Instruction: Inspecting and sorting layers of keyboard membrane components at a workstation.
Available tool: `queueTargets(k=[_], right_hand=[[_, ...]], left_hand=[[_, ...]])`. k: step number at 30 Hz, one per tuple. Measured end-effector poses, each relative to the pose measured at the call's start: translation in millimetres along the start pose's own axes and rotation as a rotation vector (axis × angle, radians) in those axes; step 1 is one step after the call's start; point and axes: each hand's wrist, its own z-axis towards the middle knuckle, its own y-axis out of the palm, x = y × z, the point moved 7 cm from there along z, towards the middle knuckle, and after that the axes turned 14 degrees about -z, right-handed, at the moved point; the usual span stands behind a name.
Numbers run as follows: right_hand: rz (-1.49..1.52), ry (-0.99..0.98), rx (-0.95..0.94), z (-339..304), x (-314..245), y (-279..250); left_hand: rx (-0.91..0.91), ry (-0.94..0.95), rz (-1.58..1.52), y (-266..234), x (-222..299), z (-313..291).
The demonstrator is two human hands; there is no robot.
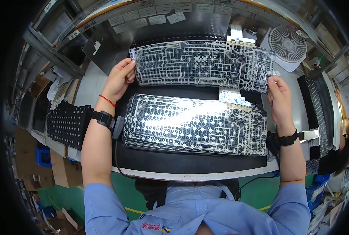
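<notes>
A: Where is the clear patterned sheet (205, 64)?

B: Just beyond the stack of similar sheets (194, 125), seen from the wearer's side, spread lengthwise between both hands. I can't tell whether its middle touches anything underneath.

A: How would you expect it to handle?

B: Light and thin, I'd judge: springy along its length, soft enough to sag or bow, and probably slick. The pale traces likely dislike creasing, so the short ends are the place to hold. I'd also keep clear of the white tail (241, 36) at its far edge, which looks easy to kink.

A: And the fingers?

B: The left hand (123, 74) pinches the sheet's left end, thumb on the face, with some fingertips hidden. The right hand (278, 92) pinches near the right end's lower corner, thumb on top likewise. Both grips are narrow.

A: What about the arms?

B: They straddle the stack, one forearm to its left and one to its right, both reaching past it. The hands turn inward toward each other, the left somewhat farther beyond the stack than the right. A black strap (103, 118) rings the left wrist, level with the stack's left end.
</notes>
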Motion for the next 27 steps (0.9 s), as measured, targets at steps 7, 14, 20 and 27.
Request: queueTargets(k=[7, 14, 20, 27], right_hand=[[0.114, 0.002, 0.021, 2.7, 4.9, -6.7], [-0.017, -0.089, -0.007, -5.3, -15.5, 5.9], [-0.011, -0.118, -0.027, -5.6, -17.6, 8.1], [-0.084, -0.057, -0.116, -7.3, -17.3, 13.9]], left_hand=[[0.166, -0.051, -0.067, 15.9, 5.5, -9.5], [0.229, -0.027, 0.264, 14.6, 1.4, -7.4], [0.193, -0.027, 0.276, 3.3, 0.7, -3.7], [0.367, 0.105, 0.004, -27.2, 5.6, -2.3]])
